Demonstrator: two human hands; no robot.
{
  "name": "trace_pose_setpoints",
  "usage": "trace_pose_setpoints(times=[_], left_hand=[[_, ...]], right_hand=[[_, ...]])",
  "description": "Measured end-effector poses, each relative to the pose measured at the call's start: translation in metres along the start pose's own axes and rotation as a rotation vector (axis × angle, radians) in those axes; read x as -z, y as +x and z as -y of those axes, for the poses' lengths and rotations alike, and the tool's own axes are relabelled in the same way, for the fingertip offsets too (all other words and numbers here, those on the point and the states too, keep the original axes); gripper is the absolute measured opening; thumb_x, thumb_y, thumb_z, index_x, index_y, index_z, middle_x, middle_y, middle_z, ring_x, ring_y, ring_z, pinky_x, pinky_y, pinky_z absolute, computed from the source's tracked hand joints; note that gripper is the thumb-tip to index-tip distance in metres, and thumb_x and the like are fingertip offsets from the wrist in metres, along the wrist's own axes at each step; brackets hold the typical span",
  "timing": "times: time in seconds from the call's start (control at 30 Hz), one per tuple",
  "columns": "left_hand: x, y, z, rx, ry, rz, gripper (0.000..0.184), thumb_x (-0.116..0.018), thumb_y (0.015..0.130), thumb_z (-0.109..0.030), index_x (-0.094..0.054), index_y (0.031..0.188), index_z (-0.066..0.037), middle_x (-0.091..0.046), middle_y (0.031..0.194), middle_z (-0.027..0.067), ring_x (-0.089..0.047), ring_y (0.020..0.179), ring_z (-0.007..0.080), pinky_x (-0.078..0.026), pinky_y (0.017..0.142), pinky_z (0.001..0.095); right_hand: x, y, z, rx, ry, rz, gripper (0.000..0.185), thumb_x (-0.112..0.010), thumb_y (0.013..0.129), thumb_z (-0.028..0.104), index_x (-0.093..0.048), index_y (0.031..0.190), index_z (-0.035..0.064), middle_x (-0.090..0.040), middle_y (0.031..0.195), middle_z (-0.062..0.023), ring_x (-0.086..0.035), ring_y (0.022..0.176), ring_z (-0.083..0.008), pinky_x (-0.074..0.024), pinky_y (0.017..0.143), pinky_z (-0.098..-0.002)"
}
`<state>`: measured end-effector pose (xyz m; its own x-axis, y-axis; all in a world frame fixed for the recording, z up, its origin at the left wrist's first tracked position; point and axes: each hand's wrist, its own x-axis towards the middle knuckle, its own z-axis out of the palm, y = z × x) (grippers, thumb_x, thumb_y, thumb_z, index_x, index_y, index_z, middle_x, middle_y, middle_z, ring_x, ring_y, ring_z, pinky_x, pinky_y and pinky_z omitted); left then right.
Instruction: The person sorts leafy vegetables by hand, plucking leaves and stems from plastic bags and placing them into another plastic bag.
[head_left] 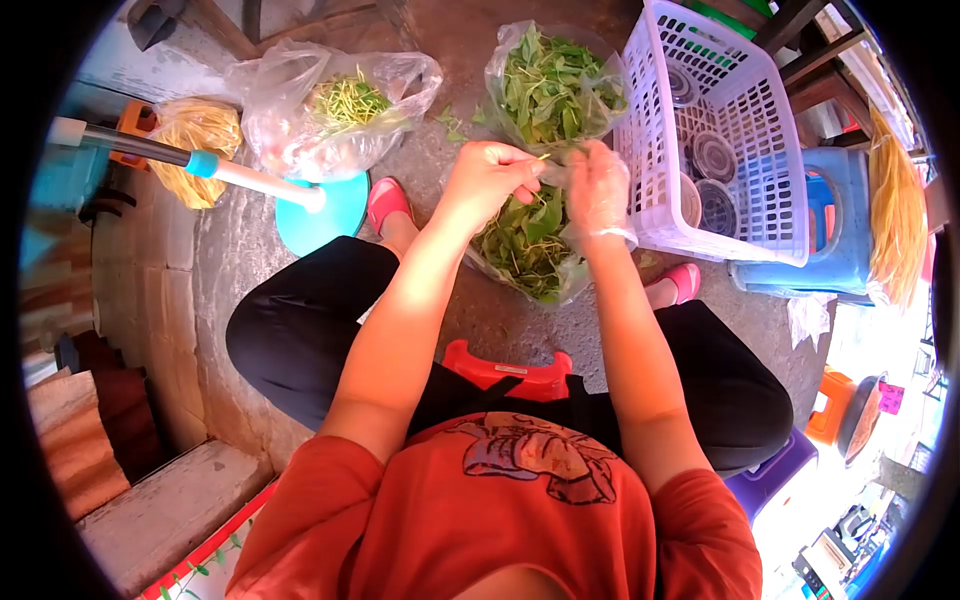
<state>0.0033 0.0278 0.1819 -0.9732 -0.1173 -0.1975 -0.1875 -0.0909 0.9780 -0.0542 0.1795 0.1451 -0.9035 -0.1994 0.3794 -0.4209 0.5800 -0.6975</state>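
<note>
Above the nearer plastic bag of green leaves (pixel 530 245), both hands are close together. My left hand (pixel 492 180) is bare, its fingers pinched on a thin green stem (pixel 542 160). A clear plastic glove covers my right hand (pixel 600 188); its fingers are curled near the stem, and what they hold, if anything, is hidden. Farther off lies a second bag of leafy greens (pixel 552 85). To the left, another clear bag (pixel 285 120) has a pile of cut green stems (pixel 350 100) on it.
A white basket (pixel 650 150) with round lids stands at the right, beside a blue stool (pixel 845 215). A turquoise round base (pixel 320 225) with a pole (pixel 240 177) is at the left. A red stool (pixel 510 375) sits between the legs.
</note>
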Motion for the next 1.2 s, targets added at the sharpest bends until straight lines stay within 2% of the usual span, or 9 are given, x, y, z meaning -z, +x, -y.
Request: trace_pose_setpoints(times=[0.07, 0.17, 0.23, 0.33, 0.57, 0.67, 0.8, 0.9, 1.2], left_hand=[[0.000, 0.003, 0.006, -0.036, -0.041, -0.095, 0.016, -0.065, 0.080, -0.009, -0.065, 0.085, 0.006, -0.063, 0.068, 0.0085, -0.058, 0.055, 0.0123, -0.046, 0.052, 0.0235], [0.008, 0.008, 0.019, -0.064, -0.018, -0.183, 0.015, -0.065, 0.080, -0.008, -0.065, 0.086, 0.006, -0.063, 0.070, 0.0083, -0.058, 0.056, 0.0118, -0.045, 0.053, 0.0229], [0.006, 0.011, 0.021, -0.071, -0.003, -0.217, 0.014, -0.065, 0.080, -0.007, -0.065, 0.087, 0.005, -0.063, 0.071, 0.0082, -0.057, 0.056, 0.0117, -0.045, 0.053, 0.0228], [0.003, 0.011, 0.023, -0.098, -0.021, -0.266, 0.013, -0.065, 0.080, -0.007, -0.065, 0.087, 0.004, -0.063, 0.072, 0.0077, -0.057, 0.056, 0.0115, -0.044, 0.052, 0.0224], [0.026, 0.020, 0.029, -0.073, -0.390, -0.534, 0.014, -0.065, 0.081, -0.008, -0.064, 0.090, 0.003, -0.063, 0.072, 0.0107, -0.058, 0.052, 0.0159, -0.045, 0.051, 0.0243], [0.050, 0.027, 0.031, -0.060, -0.565, -0.612, 0.016, -0.064, 0.083, -0.012, -0.063, 0.092, 0.000, -0.063, 0.075, 0.0083, -0.060, 0.059, 0.0167, -0.045, 0.055, 0.0247], [0.055, 0.029, 0.030, 0.005, -0.742, -0.715, 0.014, -0.064, 0.084, -0.014, -0.063, 0.093, -0.003, -0.061, 0.075, 0.0041, -0.056, 0.058, 0.0149, -0.044, 0.056, 0.0258], [0.070, 0.036, 0.034, 0.073, -0.712, -0.753, 0.013, -0.063, 0.084, -0.013, -0.062, 0.092, -0.003, -0.058, 0.071, 0.0026, -0.050, 0.053, 0.0140, -0.044, 0.053, 0.0268], [0.231, 0.130, 0.040, -0.054, -0.628, -0.892, 0.012, -0.060, 0.084, -0.008, -0.057, 0.091, 0.002, -0.055, 0.074, 0.0077, -0.053, 0.057, 0.0176, -0.045, 0.048, 0.0274]], right_hand=[[-0.006, 0.001, -0.031, -0.209, 0.162, 0.077, 0.022, -0.057, 0.081, 0.020, -0.057, 0.089, -0.0008, -0.061, 0.081, -0.0189, -0.058, 0.075, -0.0339, -0.0433, 0.069, -0.0439], [0.021, 0.010, 0.001, -0.676, 0.700, 0.543, 0.028, -0.056, 0.083, 0.026, -0.056, 0.090, -0.0011, -0.062, 0.081, -0.0110, -0.058, 0.075, -0.0286, -0.0432, 0.071, -0.0412], [0.009, 0.000, -0.009, -0.359, 0.645, 0.599, 0.031, -0.054, 0.083, 0.029, -0.056, 0.091, -0.0010, -0.059, 0.080, -0.0059, -0.055, 0.073, -0.0202, -0.0429, 0.070, -0.0335], [-0.004, -0.007, 0.011, -0.268, 0.628, 0.627, 0.027, -0.056, 0.082, 0.025, -0.053, 0.091, -0.0006, -0.056, 0.077, -0.0058, -0.051, 0.070, -0.0126, -0.0404, 0.067, -0.0272], [-0.004, -0.001, 0.026, -0.322, 0.685, 0.518, 0.013, -0.058, 0.078, 0.011, -0.052, 0.086, 0.0030, -0.053, 0.074, -0.0034, -0.047, 0.069, -0.0110, -0.0412, 0.064, -0.0263], [-0.005, 0.042, 0.025, -0.429, 0.672, 0.222, 0.008, -0.057, 0.077, 0.008, -0.050, 0.079, 0.0038, -0.054, 0.072, -0.0052, -0.049, 0.063, -0.0136, -0.0438, 0.057, -0.0284], [-0.018, 0.122, 0.015, -0.277, 0.516, 0.032, 0.034, -0.060, 0.078, 0.019, -0.054, 0.103, -0.0019, -0.061, 0.093, -0.0175, -0.059, 0.085, -0.0238, -0.0476, 0.075, -0.0348], [-0.048, 0.167, -0.001, -0.251, -0.078, 0.390, 0.051, -0.064, 0.074, 0.026, -0.053, 0.114, -0.0020, -0.060, 0.107, -0.0195, -0.058, 0.098, -0.0267, -0.0451, 0.086, -0.0344], [-0.001, 0.173, -0.002, -0.175, 0.209, 0.247, 0.048, -0.067, 0.071, 0.028, -0.058, 0.111, 0.0021, -0.061, 0.107, -0.0160, -0.058, 0.098, -0.0235, -0.0445, 0.089, -0.0335]])
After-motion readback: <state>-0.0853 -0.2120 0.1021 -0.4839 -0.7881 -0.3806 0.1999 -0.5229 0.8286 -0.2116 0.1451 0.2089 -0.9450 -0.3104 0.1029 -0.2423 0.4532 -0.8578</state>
